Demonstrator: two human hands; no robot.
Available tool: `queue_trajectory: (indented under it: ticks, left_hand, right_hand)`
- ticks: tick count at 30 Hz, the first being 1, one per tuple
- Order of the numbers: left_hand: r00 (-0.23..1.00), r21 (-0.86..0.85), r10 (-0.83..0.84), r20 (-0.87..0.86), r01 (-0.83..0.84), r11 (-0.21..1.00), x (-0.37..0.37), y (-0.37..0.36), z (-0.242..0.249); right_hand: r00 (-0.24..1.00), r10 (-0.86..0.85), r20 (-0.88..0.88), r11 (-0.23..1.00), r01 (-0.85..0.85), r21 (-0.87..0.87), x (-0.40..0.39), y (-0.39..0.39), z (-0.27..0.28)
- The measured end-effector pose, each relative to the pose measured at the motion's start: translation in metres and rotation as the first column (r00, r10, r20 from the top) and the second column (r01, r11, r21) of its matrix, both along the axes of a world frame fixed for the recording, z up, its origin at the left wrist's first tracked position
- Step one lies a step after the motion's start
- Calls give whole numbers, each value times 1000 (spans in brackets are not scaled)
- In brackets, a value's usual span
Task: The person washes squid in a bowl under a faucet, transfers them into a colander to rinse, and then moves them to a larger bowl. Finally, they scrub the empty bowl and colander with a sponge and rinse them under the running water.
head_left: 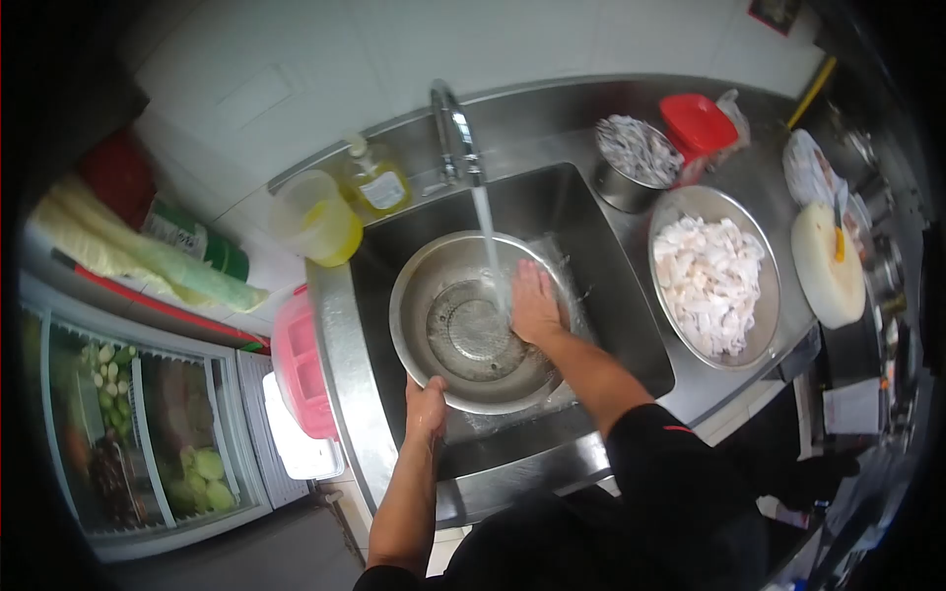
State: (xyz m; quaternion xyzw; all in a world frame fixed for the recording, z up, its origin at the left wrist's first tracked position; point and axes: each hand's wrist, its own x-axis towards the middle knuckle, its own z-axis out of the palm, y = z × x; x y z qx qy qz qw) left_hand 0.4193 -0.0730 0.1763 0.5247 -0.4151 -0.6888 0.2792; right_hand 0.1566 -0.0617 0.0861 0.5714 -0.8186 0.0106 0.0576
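A wide steel bowl (414, 335) sits in the sink (631, 364), under a stream of water from the faucet (453, 128). At its near left edge, my left hand (426, 406) grips the rim. Inside, my right hand (537, 303) lies against the right inner wall, fingers stretched out and holding nothing, beside the falling water. A little water covers the bottom of the bowl.
Right of the sink stand a bowl of pale, whitish cut pieces (709, 281), a pot of greyish pieces (636, 153), a red container (698, 123) and a round cutting board (826, 266). A soap bottle (379, 182) and a plastic jug (320, 217) stand at the left corner.
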Motion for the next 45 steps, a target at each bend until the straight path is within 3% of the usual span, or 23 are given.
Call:
queue_trajectory:
  ticks: [2, 3, 5, 6, 10, 11, 12, 14, 17, 19, 22, 24, 26, 28, 29, 31, 32, 36, 39, 41, 42, 44, 45]
  left_hand:
    - [998, 117, -61, 16, 59, 991, -13, 18, 11]
    - [998, 88, -65, -8, 65, 994, -19, 20, 4]
    - [996, 26, -61, -58, 63, 998, -25, 13, -12]
    - [996, -15, -44, -76, 43, 999, -21, 0, -18]
    - [997, -185, 33, -65, -45, 982, 11, -35, -23]
    - [999, -213, 22, -47, -31, 976, 20, -32, -18]
    - [1000, -238, 6, -29, -12, 971, 26, -27, -14]
    - [999, -177, -30, -11, 27, 984, 20, -6, -9]
    - [992, -51, -54, -117, 49, 997, -6, 17, -9]
    - [990, -65, -113, -89, 107, 992, -17, 22, 3]
    - [998, -95, -63, -24, 60, 994, -12, -5, -12]
    - [993, -107, 52, -103, -63, 992, 5, -23, -24]
    - [985, -169, 136, -104, -152, 974, 19, -32, -17]
    - [985, -190, 135, -107, -154, 970, 31, -28, -14]
    - [989, -207, 109, -100, -128, 970, 34, -27, -19]
    - [995, -219, 48, -84, -65, 974, 32, -20, -20]
    - [997, -219, 17, -76, -33, 975, 29, -17, -12]
    - [992, -255, 50, -113, -78, 964, 15, -18, 1]
    - [990, -343, 86, -114, -121, 932, 0, -34, -6]
    - [979, -406, 124, -163, -181, 896, -23, -30, -12]
    - [991, -451, 79, -110, -121, 884, -29, -26, -16]
    - [998, -519, 60, -17, -60, 853, -37, -10, -17]
    - [998, -549, 52, 34, -25, 835, -35, -1, -19]
  right_hand:
    - [887, -83, 454, 918, 245, -312, 30, -27, -2]
    - [956, -22, 293, 989, 63, -134, 54, -30, 28]
    - [866, 172, 469, 984, -133, -116, 100, -31, 23]
    - [645, 302, 703, 944, -97, -317, 112, -29, -4]
    - [295, 224, 929, 776, -631, 13, 62, 37, 2]
    - [521, 393, 758, 666, -730, 156, 31, 36, 12]
    - [833, 365, 416, 607, -552, 572, 17, 31, 69]
    - [936, 324, -139, 933, -292, 211, -26, 32, 3]
    - [988, -44, 151, 979, 73, -191, 5, -21, 3]
    - [895, 3, 445, 921, 171, -350, 54, -45, 4]
    - [683, 330, 651, 905, -34, -423, 129, -39, -34]
    - [167, 232, 958, 950, -251, -186, 139, -2, -32]
    - [269, 170, 948, 813, -582, 19, 86, 33, 23]
    - [831, 349, 433, 730, -531, 431, 33, 37, 49]
    - [930, 352, 111, 876, -368, 311, 11, 44, 46]
    - [987, 142, -74, 987, -147, -63, -31, 25, 26]
    - [993, 47, 110, 990, -31, -137, -43, 8, 36]
    - [744, -222, 630, 923, 369, -110, -52, -51, 73]
    - [547, -424, 722, 763, 646, -41, -23, -31, 35]
    - [188, -365, 912, 562, 826, 55, 14, -9, -52]
    - [-236, -328, 915, 418, 832, 365, 42, 5, -43]
    - [-689, -170, 705, 469, 572, 673, 63, 30, -30]
    - [-681, -107, 724, 496, 594, 633, 54, 35, -39]
